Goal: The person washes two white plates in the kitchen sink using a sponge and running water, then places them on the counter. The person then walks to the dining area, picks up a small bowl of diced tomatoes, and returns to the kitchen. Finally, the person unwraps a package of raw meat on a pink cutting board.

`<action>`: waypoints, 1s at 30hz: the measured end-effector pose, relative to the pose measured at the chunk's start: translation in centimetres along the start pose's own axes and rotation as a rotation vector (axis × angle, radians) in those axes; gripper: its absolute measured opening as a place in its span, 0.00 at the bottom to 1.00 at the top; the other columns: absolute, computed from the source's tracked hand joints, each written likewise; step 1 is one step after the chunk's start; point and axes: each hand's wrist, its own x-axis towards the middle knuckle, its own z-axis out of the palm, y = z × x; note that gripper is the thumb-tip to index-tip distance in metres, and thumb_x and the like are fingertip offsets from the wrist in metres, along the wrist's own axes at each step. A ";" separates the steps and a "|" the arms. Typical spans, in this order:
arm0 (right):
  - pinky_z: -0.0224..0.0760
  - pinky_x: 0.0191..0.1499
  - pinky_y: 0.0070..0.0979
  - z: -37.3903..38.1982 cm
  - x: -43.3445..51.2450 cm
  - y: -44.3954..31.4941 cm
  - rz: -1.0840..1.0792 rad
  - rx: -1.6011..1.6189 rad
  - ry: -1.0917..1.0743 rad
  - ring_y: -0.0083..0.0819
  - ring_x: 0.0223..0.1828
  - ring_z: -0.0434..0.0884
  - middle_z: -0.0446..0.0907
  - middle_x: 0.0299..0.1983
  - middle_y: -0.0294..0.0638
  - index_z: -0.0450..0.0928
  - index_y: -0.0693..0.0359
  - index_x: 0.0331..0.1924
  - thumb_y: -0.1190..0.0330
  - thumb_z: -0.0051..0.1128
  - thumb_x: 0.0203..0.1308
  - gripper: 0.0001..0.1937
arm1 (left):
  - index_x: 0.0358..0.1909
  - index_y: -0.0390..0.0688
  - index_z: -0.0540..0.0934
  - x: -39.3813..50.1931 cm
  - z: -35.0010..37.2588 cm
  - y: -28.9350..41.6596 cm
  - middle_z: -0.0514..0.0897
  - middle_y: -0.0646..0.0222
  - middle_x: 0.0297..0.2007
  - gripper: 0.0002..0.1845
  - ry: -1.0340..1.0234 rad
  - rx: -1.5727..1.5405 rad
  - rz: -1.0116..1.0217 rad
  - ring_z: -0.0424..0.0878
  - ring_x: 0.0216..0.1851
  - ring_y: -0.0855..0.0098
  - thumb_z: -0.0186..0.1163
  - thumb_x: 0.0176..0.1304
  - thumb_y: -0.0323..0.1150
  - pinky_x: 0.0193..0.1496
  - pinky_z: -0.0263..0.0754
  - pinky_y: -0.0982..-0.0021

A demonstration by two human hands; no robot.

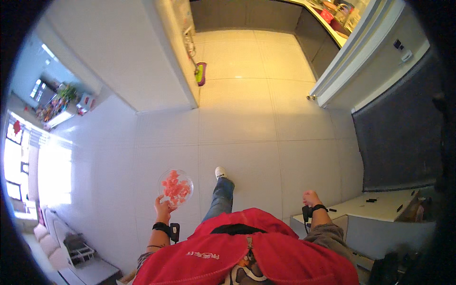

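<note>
My left hand [164, 207] grips the near rim of a clear round plate [189, 177], out in front of me at the left. Several pieces of red fruit, perhaps watermelon [174, 187], are spread over it. My right hand [311, 198] hangs apart on the other side with its fingers curled, and nothing shows in it. Each wrist wears a black strap with a small black device. Below me are one jeans leg [219, 196] and a white shoe [221, 172] on the tiled floor [242, 153].
Ahead, a doorway opens to a kitchen with dark cabinets [245, 16]. A green and purple mop [201, 74] leans inside its left wall. The door frame [351, 57], a dark mat [399, 135] and a low cabinet [377, 206] stand right. A sofa [53, 245] is lower left.
</note>
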 end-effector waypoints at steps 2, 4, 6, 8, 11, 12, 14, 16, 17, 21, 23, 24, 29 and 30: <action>0.73 0.23 0.27 -0.1 -6.0 1.8 0.045 0.036 0.013 0.28 0.20 0.77 0.76 0.20 0.37 0.76 0.62 0.26 0.69 0.50 0.58 0.07 | 0.57 0.43 0.64 -0.2 -0.5 2.3 0.77 0.65 0.28 0.26 -0.070 0.033 -0.022 0.78 0.23 0.68 0.52 0.55 0.18 0.23 0.81 0.59; 0.72 0.23 0.27 0.1 -12.7 3.1 0.206 0.190 0.055 0.28 0.20 0.77 0.75 0.19 0.36 0.77 0.61 0.27 0.69 0.50 0.58 0.08 | 0.57 0.42 0.65 -0.9 -1.7 5.5 0.75 0.68 0.27 0.26 -0.159 0.205 0.007 0.75 0.21 0.72 0.53 0.54 0.18 0.22 0.80 0.61; 0.71 0.23 0.25 -0.1 -17.3 3.2 0.177 0.273 0.035 0.28 0.20 0.76 0.75 0.20 0.36 0.77 0.62 0.30 0.69 0.50 0.59 0.07 | 0.56 0.42 0.67 -1.3 -1.3 8.1 0.73 0.70 0.24 0.27 -0.163 0.325 0.049 0.73 0.19 0.74 0.54 0.52 0.17 0.21 0.79 0.63; 0.70 0.22 0.24 0.4 -23.4 4.8 0.231 0.329 0.071 0.28 0.20 0.76 0.75 0.21 0.37 0.77 0.61 0.32 0.69 0.52 0.58 0.05 | 0.56 0.43 0.68 -1.9 -1.0 10.7 0.72 0.71 0.22 0.27 -0.180 0.363 0.035 0.73 0.19 0.75 0.54 0.52 0.17 0.21 0.80 0.63; 0.71 0.23 0.22 2.3 -34.3 11.3 0.318 0.540 0.206 0.27 0.22 0.77 0.75 0.24 0.39 0.76 0.62 0.33 0.69 0.53 0.59 0.05 | 0.56 0.45 0.69 -4.2 -1.8 13.0 0.73 0.71 0.22 0.26 -0.302 0.438 0.038 0.75 0.20 0.74 0.52 0.54 0.17 0.22 0.82 0.62; 0.72 0.24 0.27 4.3 -38.6 14.5 0.429 0.545 0.157 0.31 0.24 0.78 0.77 0.25 0.39 0.77 0.61 0.33 0.68 0.56 0.56 0.05 | 0.57 0.45 0.69 -5.3 -2.8 14.0 0.73 0.70 0.23 0.26 -0.336 0.477 0.024 0.76 0.21 0.73 0.52 0.54 0.17 0.22 0.82 0.62; 0.72 0.25 0.30 6.3 -42.6 20.3 0.468 0.413 0.059 0.33 0.25 0.79 0.78 0.27 0.40 0.77 0.59 0.30 0.66 0.56 0.52 0.06 | 0.57 0.45 0.69 -6.9 -3.1 14.2 0.75 0.68 0.24 0.26 -0.410 0.465 0.050 0.77 0.22 0.72 0.51 0.54 0.16 0.23 0.83 0.62; 0.73 0.27 0.34 8.7 -44.2 24.2 0.304 -0.078 -0.288 0.35 0.27 0.80 0.80 0.29 0.40 0.77 0.58 0.28 0.63 0.56 0.49 0.07 | 0.57 0.44 0.68 -8.2 -3.1 14.6 0.76 0.67 0.24 0.26 -0.388 0.450 -0.002 0.79 0.23 0.71 0.50 0.55 0.16 0.24 0.83 0.62; 0.73 0.28 0.35 9.5 -44.3 24.4 0.050 -0.331 -0.371 0.36 0.28 0.80 0.81 0.30 0.40 0.76 0.57 0.27 0.62 0.56 0.47 0.08 | 0.57 0.44 0.68 -8.0 -2.0 15.5 0.76 0.67 0.24 0.26 -0.362 0.466 -0.040 0.79 0.23 0.70 0.50 0.55 0.16 0.25 0.83 0.62; 0.71 0.28 0.33 7.7 -41.1 17.4 0.306 -0.312 -0.230 0.31 0.25 0.78 0.78 0.25 0.37 0.77 0.60 0.28 0.61 0.51 0.55 0.11 | 0.59 0.45 0.68 -8.4 1.0 18.4 0.78 0.63 0.29 0.27 -0.297 0.538 -0.058 0.81 0.29 0.68 0.52 0.55 0.17 0.27 0.83 0.63; 0.68 0.26 0.29 5.0 -39.6 11.4 0.353 -0.038 0.038 0.24 0.21 0.73 0.76 0.22 0.36 0.79 0.62 0.30 0.56 0.49 0.60 0.17 | 0.59 0.44 0.67 -9.5 0.6 19.1 0.77 0.63 0.28 0.27 -0.250 0.590 -0.107 0.80 0.27 0.68 0.51 0.55 0.17 0.27 0.83 0.63; 0.68 0.27 0.25 3.4 -38.8 8.6 0.258 0.269 0.063 0.23 0.23 0.74 0.77 0.23 0.36 0.79 0.61 0.32 0.60 0.52 0.60 0.13 | 0.59 0.43 0.67 -9.7 0.3 19.3 0.77 0.64 0.27 0.27 -0.258 0.584 -0.109 0.81 0.25 0.68 0.50 0.56 0.16 0.26 0.83 0.63; 0.71 0.32 0.22 -2.0 -34.3 -0.5 0.089 0.443 0.243 0.24 0.29 0.78 0.79 0.31 0.38 0.78 0.64 0.44 0.67 0.54 0.60 0.12 | 0.60 0.43 0.65 -8.7 -0.5 18.2 0.76 0.68 0.26 0.26 -0.326 0.542 -0.064 0.79 0.24 0.71 0.50 0.58 0.17 0.27 0.83 0.64; 0.71 0.32 0.22 -2.7 -33.8 -1.6 0.055 0.466 0.277 0.24 0.29 0.78 0.80 0.32 0.38 0.77 0.64 0.44 0.66 0.54 0.60 0.12 | 0.60 0.43 0.65 -8.1 -0.3 18.3 0.76 0.68 0.26 0.27 -0.359 0.535 -0.047 0.78 0.24 0.72 0.51 0.58 0.17 0.27 0.83 0.64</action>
